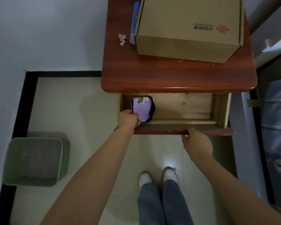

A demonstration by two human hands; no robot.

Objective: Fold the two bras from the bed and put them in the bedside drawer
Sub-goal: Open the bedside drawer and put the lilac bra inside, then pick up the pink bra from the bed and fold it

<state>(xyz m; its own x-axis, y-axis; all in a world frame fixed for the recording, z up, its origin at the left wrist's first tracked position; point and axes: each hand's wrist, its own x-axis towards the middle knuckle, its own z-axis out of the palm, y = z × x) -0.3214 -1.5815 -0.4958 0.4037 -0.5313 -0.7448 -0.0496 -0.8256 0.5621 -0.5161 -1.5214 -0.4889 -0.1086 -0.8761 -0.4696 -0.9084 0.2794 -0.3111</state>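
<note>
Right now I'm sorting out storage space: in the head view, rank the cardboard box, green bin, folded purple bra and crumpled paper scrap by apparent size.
1. cardboard box
2. green bin, though it sits lower, on the floor, so the gap is unsure
3. folded purple bra, held in the drawer by the left hand
4. crumpled paper scrap

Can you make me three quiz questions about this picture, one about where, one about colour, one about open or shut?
1. Where is the box?
A. on the nightstand
B. on the floor
C. in the drawer

2. What colour is the bin?
A. red
B. green
C. blue

3. The drawer is:
A. shut
B. missing
C. open

Answers: 1 A, it sits on the nightstand top. 2 B, its walls are green. 3 C, it is pulled out, the left hand holds the bra in it and the right hand is at its front.
</note>
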